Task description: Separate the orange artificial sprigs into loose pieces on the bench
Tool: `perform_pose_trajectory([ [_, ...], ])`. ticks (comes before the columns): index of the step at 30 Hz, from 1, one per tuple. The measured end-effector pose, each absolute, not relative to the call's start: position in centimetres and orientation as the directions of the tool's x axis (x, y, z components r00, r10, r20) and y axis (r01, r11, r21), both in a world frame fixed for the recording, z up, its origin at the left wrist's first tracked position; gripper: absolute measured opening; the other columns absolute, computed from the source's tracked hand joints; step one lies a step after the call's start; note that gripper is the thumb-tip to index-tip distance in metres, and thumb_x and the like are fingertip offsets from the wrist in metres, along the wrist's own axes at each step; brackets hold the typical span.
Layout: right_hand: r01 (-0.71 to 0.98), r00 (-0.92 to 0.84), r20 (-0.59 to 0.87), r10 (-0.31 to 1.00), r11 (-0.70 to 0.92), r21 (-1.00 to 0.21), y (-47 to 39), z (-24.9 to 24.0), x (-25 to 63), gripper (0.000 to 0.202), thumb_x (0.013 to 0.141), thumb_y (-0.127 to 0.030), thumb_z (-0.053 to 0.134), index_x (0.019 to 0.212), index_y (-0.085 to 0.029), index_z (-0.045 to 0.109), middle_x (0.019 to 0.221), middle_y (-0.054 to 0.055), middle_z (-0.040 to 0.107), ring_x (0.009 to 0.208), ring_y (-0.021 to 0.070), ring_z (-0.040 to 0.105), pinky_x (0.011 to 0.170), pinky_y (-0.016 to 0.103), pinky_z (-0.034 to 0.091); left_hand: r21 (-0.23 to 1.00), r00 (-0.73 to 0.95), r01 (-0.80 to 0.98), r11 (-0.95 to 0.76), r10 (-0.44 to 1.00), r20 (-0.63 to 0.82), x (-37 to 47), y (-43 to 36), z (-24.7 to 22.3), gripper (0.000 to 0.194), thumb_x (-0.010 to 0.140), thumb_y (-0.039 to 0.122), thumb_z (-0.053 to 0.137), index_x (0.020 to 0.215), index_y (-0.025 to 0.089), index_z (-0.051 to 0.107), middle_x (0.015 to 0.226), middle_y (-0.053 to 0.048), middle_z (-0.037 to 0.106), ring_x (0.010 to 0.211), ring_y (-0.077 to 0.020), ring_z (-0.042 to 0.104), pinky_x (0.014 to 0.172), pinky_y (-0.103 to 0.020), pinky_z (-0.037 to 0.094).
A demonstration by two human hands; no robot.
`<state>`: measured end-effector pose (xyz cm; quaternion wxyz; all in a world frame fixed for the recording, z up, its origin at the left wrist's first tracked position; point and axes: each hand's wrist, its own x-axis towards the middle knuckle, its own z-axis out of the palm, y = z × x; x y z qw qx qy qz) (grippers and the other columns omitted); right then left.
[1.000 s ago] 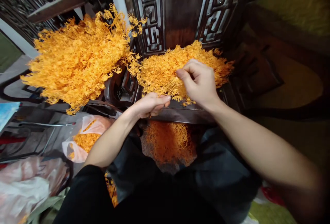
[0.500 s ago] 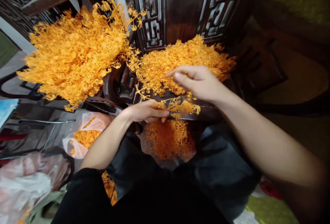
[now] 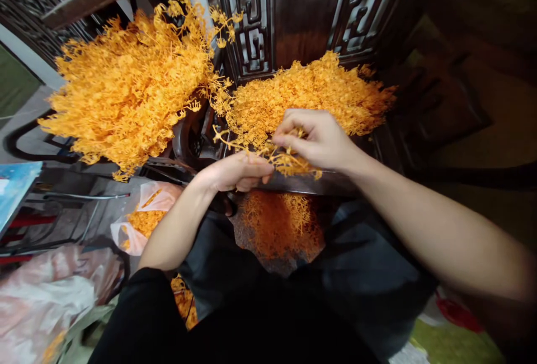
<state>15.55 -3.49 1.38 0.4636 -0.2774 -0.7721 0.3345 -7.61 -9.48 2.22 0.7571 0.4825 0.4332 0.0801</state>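
Observation:
A branched orange sprig (image 3: pixel 291 165), plastic by its look, stretches sideways over the dark wooden seat's front edge. My left hand (image 3: pixel 241 173) is closed around it, thumb and fingers pressed together, with a forked stem end sticking out to the left. Above and to the right, my right hand (image 3: pixel 321 137) has its thumb and forefinger pinched at the sprig's upper strands; orange bits show between its curled fingers. Just behind the hands lies a heap of similar orange sprigs (image 3: pixel 310 93) on the seat.
A bigger pile of orange sprigs (image 3: pixel 130 84) rises at the left beside the armrest (image 3: pixel 188 135). A carved wooden backrest (image 3: pixel 304 12) stands behind. More orange pieces (image 3: pixel 281 224) lie below, between my knees. Plastic bags (image 3: pixel 157 196) sit on the floor at left.
My right hand has come down onto the sprig and its fingers have closed in. My left hand has risen slightly with the sprig. The view has shifted a little.

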Motion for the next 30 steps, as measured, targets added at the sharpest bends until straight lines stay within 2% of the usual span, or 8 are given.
perform_pose_trajectory([
  [3,-0.100,0.158,0.517,0.841,0.535,-0.839,0.3,0.5,18.7,0.035,0.089,-0.055,0.074,0.083,-0.026,0.057,0.071,0.000,0.054,0.057,0.0130,0.042,0.055,0.032,0.034,0.769,0.594,0.268,0.580,0.529,-0.606,-8.4,-9.8,1.4,0.039,0.085,0.051,0.077,0.075,0.015,0.065,0.045,0.009,0.030,0.039,-0.0034,0.019,0.038,-0.019,0.013],
  [4,-0.187,0.229,0.455,0.861,0.497,-0.847,1.4,0.1,19.7,0.040,0.088,-0.059,0.074,0.083,-0.027,0.053,0.075,0.001,0.056,0.057,0.0122,0.040,0.053,0.032,0.032,0.768,0.588,0.244,0.592,0.539,-0.603,-8.6,-9.8,1.0,0.039,0.085,0.051,0.077,0.075,0.015,0.065,0.045,0.010,0.030,0.039,-0.0034,0.019,0.038,-0.019,0.012],
  [8,-0.262,0.032,0.347,0.937,0.343,-0.902,2.3,-1.4,20.6,0.049,0.075,-0.065,0.082,0.087,-0.026,0.054,0.101,0.008,0.067,0.071,0.0156,0.055,0.052,0.031,0.036,0.797,0.562,0.096,0.597,0.628,-0.538,-9.4,-9.8,0.4,0.037,0.087,0.049,0.075,0.077,0.015,0.066,0.045,0.010,0.028,0.040,-0.0038,0.019,0.040,-0.018,0.014],
  [14,-0.001,-0.268,0.317,0.910,0.329,-0.944,-2.4,-0.2,16.8,0.044,0.088,-0.066,0.071,0.093,-0.022,0.072,0.061,-0.002,0.046,0.055,0.0132,0.042,0.052,0.030,0.033,0.810,0.588,0.053,0.585,0.637,-0.499,-9.5,-9.5,1.4,0.035,0.090,0.047,0.073,0.079,0.014,0.067,0.045,0.010,0.029,0.040,-0.0043,0.020,0.040,-0.018,0.016],
  [19,0.143,-0.445,0.232,0.865,0.324,-0.935,-2.8,0.9,16.7,0.057,0.086,-0.077,0.064,0.079,-0.021,0.070,0.056,-0.003,0.045,0.055,0.0131,0.043,0.054,0.030,0.033,0.807,0.601,0.070,0.587,0.621,-0.504,-9.0,-9.6,1.8,0.035,0.088,0.047,0.074,0.077,0.014,0.067,0.044,0.010,0.029,0.040,-0.0041,0.020,0.040,-0.018,0.017],
  [23,0.203,-0.622,0.133,0.772,0.323,-0.924,-3.3,0.7,16.0,0.055,0.080,-0.073,0.074,0.075,-0.019,0.067,0.059,-0.002,0.054,0.055,0.0112,0.045,0.053,0.028,0.032,0.811,0.596,0.084,0.579,0.623,-0.506,-8.7,-9.6,1.7,0.036,0.089,0.046,0.074,0.078,0.013,0.067,0.045,0.010,0.028,0.040,-0.0037,0.020,0.040,-0.018,0.016],
  [27,0.226,-0.467,0.065,0.882,0.190,-0.955,-2.5,0.1,16.3,0.047,0.083,-0.064,0.076,0.080,-0.019,0.064,0.053,-0.004,0.052,0.047,0.0095,0.042,0.049,0.027,0.030,0.821,0.580,0.056,0.569,0.651,-0.490,-9.0,-9.5,1.7,0.037,0.088,0.047,0.075,0.075,0.014,0.065,0.044,0.010,0.028,0.039,-0.0035,0.020,0.039,-0.017,0.016],
  [30,0.065,-0.028,0.166,0.986,0.167,-0.984,0.1,-0.3,18.8,0.043,0.089,-0.054,0.076,0.072,-0.020,0.056,0.051,-0.004,0.044,0.045,0.0088,0.041,0.048,0.027,0.033,0.812,0.566,0.064,0.580,0.649,-0.508,-9.7,-9.6,1.9,0.038,0.085,0.047,0.078,0.073,0.013,0.064,0.043,0.010,0.029,0.039,-0.0031,0.020,0.038,-0.017,0.016],
])
